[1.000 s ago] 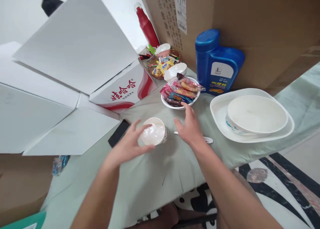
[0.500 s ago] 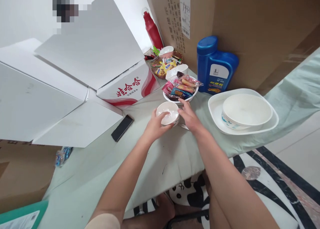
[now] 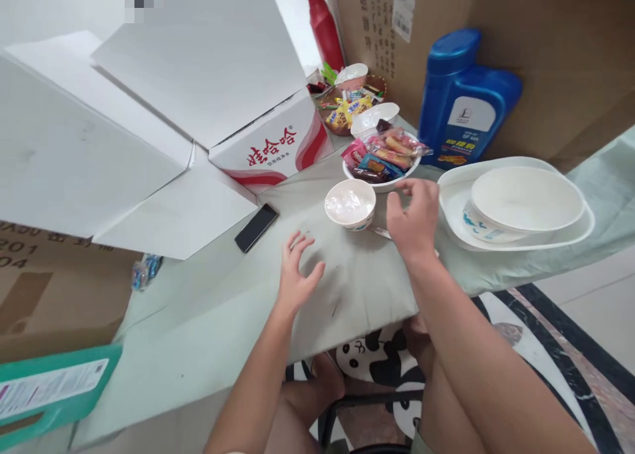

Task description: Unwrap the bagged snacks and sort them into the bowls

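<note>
A small white bowl [image 3: 366,222] with a blue pattern stands upright on the cloth-covered table, something clear and shiny inside it. My left hand [image 3: 297,275] hovers over the cloth to the lower left of the bowl, fingers apart and holding nothing. To the bowl's right is my right hand [image 3: 415,219], its fingers loosely bent and the thumb apart, with nothing visible between them. A thin, shiny object [image 3: 381,232] lies on the cloth between the bowl and my right wrist; its kind is unclear. Just behind is a white bowl of wrapped snacks [image 3: 384,159].
A black phone [image 3: 256,227] lies left of centre, before an open white carton [image 3: 278,146]. At the right, a large white bowl [image 3: 526,199] sits in a white tray [image 3: 588,232]. Behind are a blue bottle [image 3: 469,103], a red bottle [image 3: 325,30] and a snack basket [image 3: 330,120].
Both hands have let go of the small bowl, which now stands on the table. My left hand has drawn back to the lower left; my right hand has moved right. The camera view has shifted.
</note>
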